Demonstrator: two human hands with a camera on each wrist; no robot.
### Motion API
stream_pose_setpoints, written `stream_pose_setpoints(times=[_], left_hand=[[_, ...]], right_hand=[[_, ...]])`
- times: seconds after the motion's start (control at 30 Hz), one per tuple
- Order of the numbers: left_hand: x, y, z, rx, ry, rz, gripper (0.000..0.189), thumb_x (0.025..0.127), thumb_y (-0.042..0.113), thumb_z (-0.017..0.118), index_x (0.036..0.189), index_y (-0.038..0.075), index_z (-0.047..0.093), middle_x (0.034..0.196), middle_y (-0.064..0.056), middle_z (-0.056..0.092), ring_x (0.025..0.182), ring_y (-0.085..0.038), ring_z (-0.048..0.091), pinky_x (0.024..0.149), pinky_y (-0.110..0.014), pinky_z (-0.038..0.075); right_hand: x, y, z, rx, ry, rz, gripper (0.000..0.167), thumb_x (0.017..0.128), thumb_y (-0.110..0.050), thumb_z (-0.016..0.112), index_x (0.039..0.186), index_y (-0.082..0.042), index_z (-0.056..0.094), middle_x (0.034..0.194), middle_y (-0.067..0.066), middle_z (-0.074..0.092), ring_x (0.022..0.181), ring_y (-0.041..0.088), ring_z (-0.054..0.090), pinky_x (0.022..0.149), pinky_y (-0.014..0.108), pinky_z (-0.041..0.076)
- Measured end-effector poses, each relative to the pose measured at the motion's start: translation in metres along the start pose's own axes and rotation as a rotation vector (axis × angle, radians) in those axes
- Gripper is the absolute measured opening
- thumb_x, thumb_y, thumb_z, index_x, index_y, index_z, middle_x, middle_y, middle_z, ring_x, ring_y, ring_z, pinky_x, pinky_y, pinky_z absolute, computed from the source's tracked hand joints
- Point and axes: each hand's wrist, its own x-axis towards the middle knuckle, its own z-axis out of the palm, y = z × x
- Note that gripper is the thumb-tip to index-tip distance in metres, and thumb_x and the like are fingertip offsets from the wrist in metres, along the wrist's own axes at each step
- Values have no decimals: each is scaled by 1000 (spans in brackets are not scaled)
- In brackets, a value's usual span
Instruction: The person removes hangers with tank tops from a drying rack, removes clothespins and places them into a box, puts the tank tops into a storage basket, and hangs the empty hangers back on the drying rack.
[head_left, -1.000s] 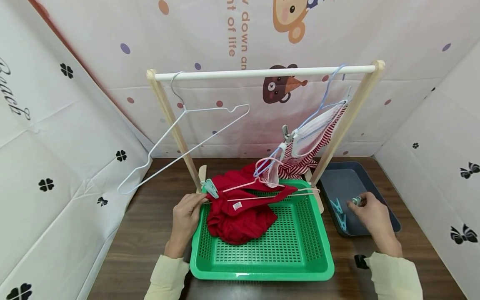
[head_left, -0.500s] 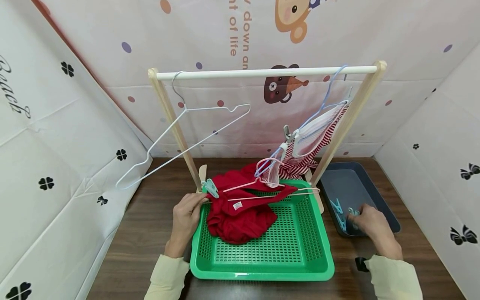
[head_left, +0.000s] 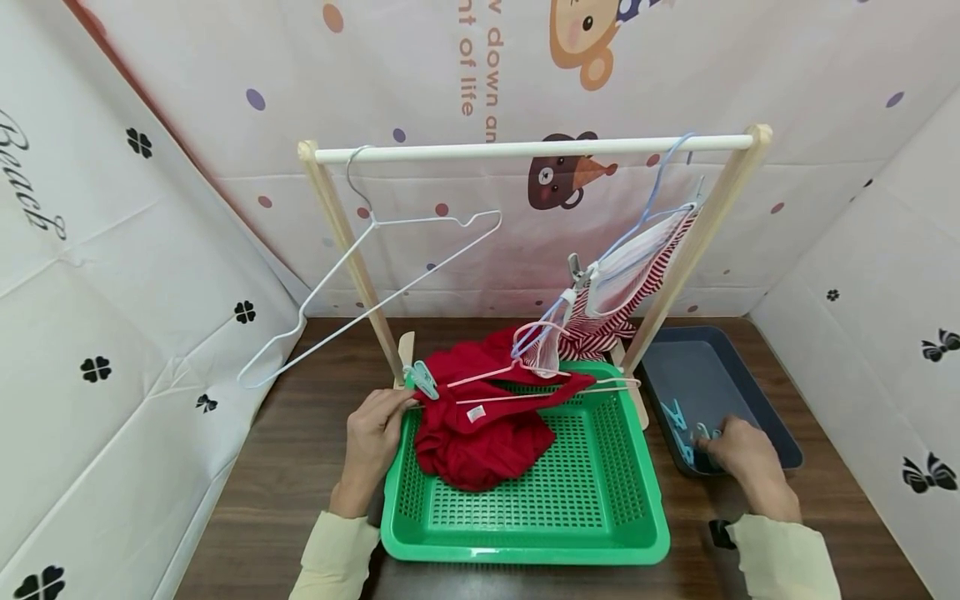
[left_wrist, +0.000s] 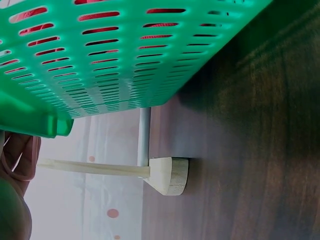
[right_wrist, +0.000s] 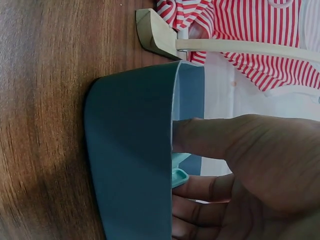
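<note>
My left hand (head_left: 371, 429) grips the left end of a pink clothes hanger (head_left: 516, 362) at the basket's left rim. A red garment (head_left: 483, 462) hangs on that hanger and bunches into the green basket (head_left: 525, 552). Near my left fingertips, a pale teal clothespin (head_left: 424, 381) clips the garment to the hanger. My right hand (head_left: 750, 458) reaches into the dark tray (head_left: 693, 354) at the right. Between its thumb and fingers it pinches a teal clothespin (right_wrist: 179, 178), partly hidden by the tray wall in the right wrist view. Blue clothespins (head_left: 678, 429) lie beside it.
A wooden rack with a white rail (head_left: 480, 151) stands behind the basket. An unloaded white hanger (head_left: 375, 223) hangs at its left. A blue hanger (head_left: 658, 175) with a red-striped garment (head_left: 645, 287) hangs at its right, its lower end overlapping the pink hanger.
My right hand has lowered deeper into the tray with the teal clothespin, its fingers now nearer the tray floor. My left hand stays on the pink hanger.
</note>
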Motion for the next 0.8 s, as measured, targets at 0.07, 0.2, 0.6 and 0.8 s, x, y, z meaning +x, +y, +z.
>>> stream_pose_setpoints(times=[0.07, 0.2, 0.6, 0.8], left_hand=[[0, -1, 0, 0, 0, 5, 23, 85, -14, 80, 102, 2, 81, 94, -9, 79, 81, -29, 71, 74, -34, 59], [-1, -2, 0, -5, 0, 11, 24, 84, -15, 80, 102, 1, 81, 94, -10, 79, 81, -29, 71, 73, -36, 59], [-1, -1, 0, -1, -1, -1, 24, 84, -15, 80, 102, 1, 81, 93, -9, 79, 81, -29, 71, 75, -31, 58], [-1, -2, 0, 4, -3, 11, 25, 83, -15, 80, 101, 2, 81, 93, -7, 79, 81, -27, 71, 75, -31, 59]], right_hand=[[0, 1, 1, 1, 8, -6, 58, 97, -27, 74, 112, 24, 52, 107, 42, 60, 99, 56, 62, 79, 59, 55], [-1, 3, 2, 28, 29, -2, 55, 98, -28, 72, 108, 23, 55, 96, 36, 62, 89, 47, 63, 74, 56, 55], [-5, 7, 2, 74, 54, 82, 50, 99, -26, 71, 100, 22, 59, 81, 24, 62, 76, 35, 58, 64, 47, 54], [-4, 6, 6, 71, 27, 100, 49, 98, -25, 70, 100, 22, 60, 84, 27, 63, 77, 36, 60, 66, 50, 55]])
